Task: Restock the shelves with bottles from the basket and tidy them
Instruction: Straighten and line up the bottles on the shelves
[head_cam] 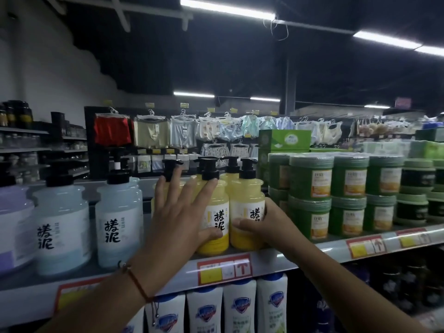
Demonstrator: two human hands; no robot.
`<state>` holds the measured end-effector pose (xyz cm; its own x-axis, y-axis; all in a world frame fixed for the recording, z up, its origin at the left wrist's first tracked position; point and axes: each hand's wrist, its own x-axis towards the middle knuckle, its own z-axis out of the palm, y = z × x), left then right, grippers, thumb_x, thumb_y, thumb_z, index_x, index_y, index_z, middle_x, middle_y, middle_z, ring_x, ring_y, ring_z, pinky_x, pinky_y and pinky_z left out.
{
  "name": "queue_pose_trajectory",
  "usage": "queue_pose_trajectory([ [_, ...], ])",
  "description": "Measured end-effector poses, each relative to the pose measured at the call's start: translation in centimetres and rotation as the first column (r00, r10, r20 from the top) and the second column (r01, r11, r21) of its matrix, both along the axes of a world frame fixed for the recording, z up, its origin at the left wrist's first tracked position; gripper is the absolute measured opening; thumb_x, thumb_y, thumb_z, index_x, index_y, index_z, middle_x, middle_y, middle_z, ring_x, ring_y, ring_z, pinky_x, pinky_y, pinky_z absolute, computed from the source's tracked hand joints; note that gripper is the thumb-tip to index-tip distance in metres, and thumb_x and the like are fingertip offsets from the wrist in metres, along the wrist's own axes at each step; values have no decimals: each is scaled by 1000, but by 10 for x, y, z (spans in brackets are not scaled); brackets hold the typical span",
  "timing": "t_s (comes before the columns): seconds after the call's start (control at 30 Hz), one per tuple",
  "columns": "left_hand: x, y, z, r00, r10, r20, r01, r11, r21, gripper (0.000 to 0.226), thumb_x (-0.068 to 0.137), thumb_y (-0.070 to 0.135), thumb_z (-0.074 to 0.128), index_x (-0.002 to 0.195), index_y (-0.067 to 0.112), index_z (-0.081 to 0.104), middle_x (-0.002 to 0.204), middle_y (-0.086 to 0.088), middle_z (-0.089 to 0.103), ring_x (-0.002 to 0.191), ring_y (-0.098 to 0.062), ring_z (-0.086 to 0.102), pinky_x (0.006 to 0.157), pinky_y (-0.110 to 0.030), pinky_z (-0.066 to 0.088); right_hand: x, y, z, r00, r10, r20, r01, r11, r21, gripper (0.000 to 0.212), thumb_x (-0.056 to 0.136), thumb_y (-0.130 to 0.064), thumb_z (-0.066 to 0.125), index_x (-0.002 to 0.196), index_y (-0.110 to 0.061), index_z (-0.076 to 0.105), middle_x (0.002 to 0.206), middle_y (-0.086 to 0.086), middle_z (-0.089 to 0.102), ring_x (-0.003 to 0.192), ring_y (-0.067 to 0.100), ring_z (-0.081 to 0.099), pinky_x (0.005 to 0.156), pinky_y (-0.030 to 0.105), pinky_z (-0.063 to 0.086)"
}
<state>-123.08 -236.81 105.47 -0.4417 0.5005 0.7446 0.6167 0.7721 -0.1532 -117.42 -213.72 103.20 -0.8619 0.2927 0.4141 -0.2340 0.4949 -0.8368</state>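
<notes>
**Currently: Aligning Yellow Bottles at the Shelf Front**

The left hand (177,212) lies flat, fingers spread wide, against the yellow pump bottles (215,212), its thumb pressing one label; this likely steadies the group. The right hand (266,224) grips the neighbouring yellow bottle (246,212), thumb across its front, probably to square it with the shelf (324,247) front edge. No basket is visible.

Dim store interior, lit by ceiling fluorescent tubes (227,8) that glare white against a dark ceiling. Wide-angle bending curves the shelf edge (336,246); the far clothing racks (182,131) look soft.
</notes>
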Motion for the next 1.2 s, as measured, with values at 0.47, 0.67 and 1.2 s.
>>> queue_pose_trajectory([
  [0.47, -3, 1, -7, 998, -3, -67, 5, 999, 32, 112, 61, 81, 70, 155, 32, 34, 147, -9, 54, 144, -35, 40, 119, -63, 20, -14, 34, 47, 980, 170, -106, -200, 878, -436, 91, 79, -81, 45, 144, -18, 54, 140, 6, 62, 128, 23, 58, 113, 43, 42],
  [0.67, -2, 0, -6, 997, 9, -78, -7, 1000, 23, 111, 61, 80, 71, 154, 30, 36, 143, -9, 57, 136, -34, 47, 118, -62, 22, -75, 44, 101, 939, 331, 89, -292, 908, -302, 70, 80, -56, 76, 135, -15, 62, 137, 9, 65, 129, 33, 58, 112, 53, 43],
  [1.2, 0, 2, -5, 997, 13, -80, -11, 999, 32, 108, 64, 81, 63, 154, 30, 32, 142, -8, 57, 135, -33, 49, 117, -63, 25, -83, 29, 111, 858, 468, 211, -399, 867, -300, 27, 100, -29, 65, 110, -4, 63, 95, 9, 70, 75, 16, 69, 65, 28, 58],
])
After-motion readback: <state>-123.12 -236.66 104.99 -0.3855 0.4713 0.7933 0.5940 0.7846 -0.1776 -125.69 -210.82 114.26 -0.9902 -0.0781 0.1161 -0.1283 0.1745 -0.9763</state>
